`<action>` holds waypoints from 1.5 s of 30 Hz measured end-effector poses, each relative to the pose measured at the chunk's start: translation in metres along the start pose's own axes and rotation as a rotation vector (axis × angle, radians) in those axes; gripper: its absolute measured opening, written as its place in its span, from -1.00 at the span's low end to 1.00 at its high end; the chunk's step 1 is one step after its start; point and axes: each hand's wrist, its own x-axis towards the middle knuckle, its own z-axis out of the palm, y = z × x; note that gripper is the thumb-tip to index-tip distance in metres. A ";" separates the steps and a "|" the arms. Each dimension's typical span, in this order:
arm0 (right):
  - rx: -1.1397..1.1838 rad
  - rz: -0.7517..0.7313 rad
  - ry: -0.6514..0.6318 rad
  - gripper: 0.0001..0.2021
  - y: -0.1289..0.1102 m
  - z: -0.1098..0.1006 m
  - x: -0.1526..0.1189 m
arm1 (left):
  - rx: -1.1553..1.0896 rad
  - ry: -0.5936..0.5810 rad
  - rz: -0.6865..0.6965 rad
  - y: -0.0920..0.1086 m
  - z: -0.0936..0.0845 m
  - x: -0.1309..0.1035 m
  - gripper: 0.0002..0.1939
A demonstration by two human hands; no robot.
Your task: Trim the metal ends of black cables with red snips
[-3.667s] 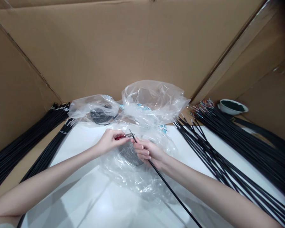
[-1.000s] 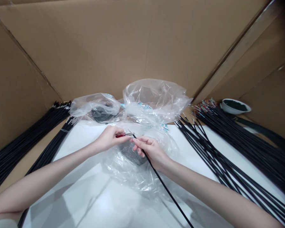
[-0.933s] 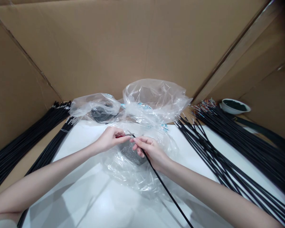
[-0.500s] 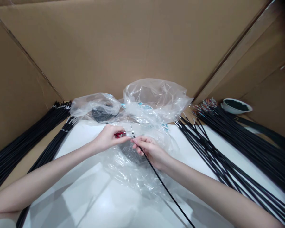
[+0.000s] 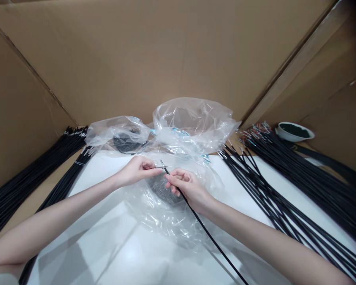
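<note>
My left hand (image 5: 141, 170) is closed on a small tool, whose thin metal tip (image 5: 161, 167) points right and meets the cable end; its red handle is hidden by the fingers. Between the thumb and fingers of my right hand (image 5: 185, 186) is a black cable (image 5: 206, 230), which runs down to the bottom edge. The cable's pale tip sticks up past the tool. Below both hands lies an open clear plastic bag (image 5: 178, 225) with a heap of small grey metallic pieces (image 5: 166, 190) in it.
Bundles of black cables (image 5: 26, 170) lie at the left. More cables (image 5: 267, 198) fan out at the right, near a white bowl (image 5: 293, 138) with dark contents. Clear bags (image 5: 192, 118) stand at the back against a cardboard wall (image 5: 166, 59). The table top (image 5: 118, 253) is white.
The tool has turned in my left hand, so its red handle no longer shows. The cable end now leans further left, with a longer pale tip above the tool. My right hand has barely moved.
</note>
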 end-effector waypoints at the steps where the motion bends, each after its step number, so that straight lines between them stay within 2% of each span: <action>1: 0.003 0.010 -0.002 -0.71 0.000 0.000 0.000 | -0.027 -0.005 -0.006 -0.001 0.000 0.000 -0.58; 6: 0.041 0.054 -0.006 -0.71 -0.001 -0.001 0.002 | -0.003 0.045 0.025 -0.002 -0.003 -0.002 -0.58; 12: 0.014 0.022 0.000 -0.69 0.000 0.000 0.003 | 0.256 0.086 0.128 -0.001 -0.004 -0.005 -0.58; 15: -0.013 -0.011 0.020 -0.66 0.001 0.000 0.003 | 0.300 0.061 0.118 0.000 -0.003 -0.003 -0.58; 19: -0.039 -0.045 0.039 -0.65 0.001 0.000 0.001 | 0.257 0.026 0.055 0.002 -0.002 -0.001 -0.57; 22: -0.040 -0.037 0.034 -0.66 0.001 0.000 0.000 | 0.138 0.013 0.017 0.001 -0.001 0.000 -0.56; 26: 0.002 -0.013 0.007 -0.70 0.000 -0.001 0.002 | -0.014 0.037 0.031 -0.004 0.002 -0.002 -0.57; 29: 0.066 0.007 -0.023 -0.71 -0.002 -0.003 0.003 | 0.011 0.118 0.051 -0.008 0.003 -0.006 -0.59; 33: 0.135 0.033 -0.066 -0.72 -0.001 -0.004 0.005 | 0.159 0.185 0.091 -0.010 0.006 -0.011 -0.60; 40: 0.094 -0.026 -0.061 -0.72 0.004 -0.002 0.004 | 0.220 0.158 0.064 -0.007 0.010 -0.010 -0.58; 45: 0.044 -0.055 -0.033 -0.72 0.003 0.000 0.002 | 0.090 0.124 0.022 -0.006 0.011 -0.006 -0.58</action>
